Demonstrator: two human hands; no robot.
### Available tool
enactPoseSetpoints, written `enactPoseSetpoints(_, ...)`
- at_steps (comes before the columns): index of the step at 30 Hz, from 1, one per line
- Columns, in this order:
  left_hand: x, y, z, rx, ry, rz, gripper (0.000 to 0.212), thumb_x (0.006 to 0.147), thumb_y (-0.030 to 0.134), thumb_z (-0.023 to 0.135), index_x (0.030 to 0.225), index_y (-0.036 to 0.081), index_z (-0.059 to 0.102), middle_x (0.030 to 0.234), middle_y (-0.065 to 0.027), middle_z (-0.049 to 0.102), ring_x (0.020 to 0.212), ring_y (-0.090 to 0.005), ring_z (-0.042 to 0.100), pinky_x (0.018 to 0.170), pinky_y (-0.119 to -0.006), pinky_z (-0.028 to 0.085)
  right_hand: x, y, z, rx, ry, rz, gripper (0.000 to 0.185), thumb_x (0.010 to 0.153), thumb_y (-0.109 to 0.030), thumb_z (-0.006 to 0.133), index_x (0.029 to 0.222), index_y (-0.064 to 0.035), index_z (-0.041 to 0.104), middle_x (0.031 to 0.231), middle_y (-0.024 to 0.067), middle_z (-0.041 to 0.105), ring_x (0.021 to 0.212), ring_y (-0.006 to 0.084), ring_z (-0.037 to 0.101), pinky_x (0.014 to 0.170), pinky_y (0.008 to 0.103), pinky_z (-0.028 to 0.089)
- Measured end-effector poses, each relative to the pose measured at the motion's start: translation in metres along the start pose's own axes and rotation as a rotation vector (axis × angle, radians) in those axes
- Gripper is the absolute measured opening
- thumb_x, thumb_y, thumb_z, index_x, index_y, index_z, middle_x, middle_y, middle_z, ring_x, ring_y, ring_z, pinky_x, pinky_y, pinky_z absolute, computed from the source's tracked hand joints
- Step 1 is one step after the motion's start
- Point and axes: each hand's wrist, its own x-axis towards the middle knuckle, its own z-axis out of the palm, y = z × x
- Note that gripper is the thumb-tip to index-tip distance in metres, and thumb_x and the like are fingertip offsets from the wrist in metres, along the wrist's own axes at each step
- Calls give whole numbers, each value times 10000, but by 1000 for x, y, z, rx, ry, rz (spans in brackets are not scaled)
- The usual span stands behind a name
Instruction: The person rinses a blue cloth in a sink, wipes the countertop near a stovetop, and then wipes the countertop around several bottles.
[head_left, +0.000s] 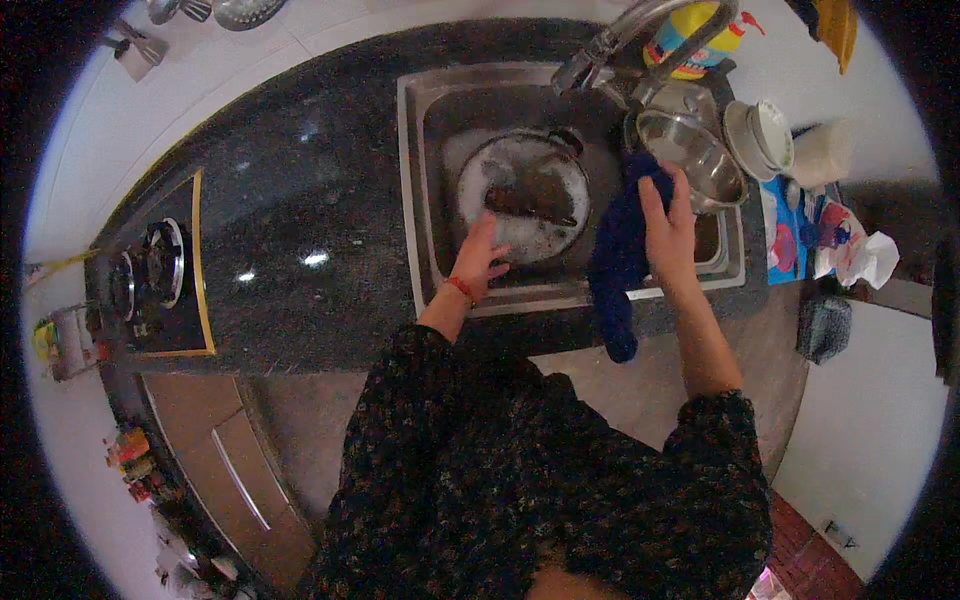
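Observation:
A round pan (517, 244) with white suds and a dark patch in its middle sits in the steel sink basin (442, 97). My left hand (480, 251) is over the pan's near left rim, fingers spread and holding nothing; contact with the rim is unclear. A dark blue cloth (619, 247) drapes over the sink divider and hangs past the counter's front edge. On the right side of this cloth lies my right hand (667, 232), its fingers slightly bent. Whether they grip the fabric is hidden. Beyond that hand, a steel bowl (705, 161) tilts over the smaller basin.
Above the sink arches a faucet (600, 49), with a yellow pump bottle (686, 41) behind it. Stacked bowls (757, 139) stand at the right, near a blue mat (784, 240) with utensils. A gas stove (161, 270) occupies the counter's left end.

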Motion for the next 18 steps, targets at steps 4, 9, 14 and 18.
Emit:
enactPoseSetpoints(4,-11,28,38,-460,-274,-125,803,784,639,444,1388,173,193,1395,-131,255,1195,-313,377,940,-485,344,25,-17,27,545,-52,421,418,850,-241,586,1189,-43,443,998,33,557,895,105,493,785,248,408)
enactPoseSetpoints(9,37,45,66,-221,-444,538,560,812,378,441,1319,162,338,1329,-83,386,1199,-286,375,999,-435,292,72,28,19,-326,-257,-255,343,830,-263,581,1060,-10,561,929,135,610,851,255,591,759,336,463)
enactPoseSetpoints(14,85,54,63,-512,-607,574,393,883,228,418,1242,68,422,1233,-113,479,1094,-249,483,923,-364,395,183,65,-42,-1225,186,-519,210,803,-155,518,917,12,575,879,203,590,814,372,575,714,419,474)
enactPoseSetpoints(18,90,77,60,-805,-348,125,349,883,147,429,1232,155,443,1139,-103,536,944,-231,568,783,-368,491,192,103,-24,-1499,-229,-182,143,759,-132,513,827,-20,572,839,174,604,757,338,603,635,432,499)
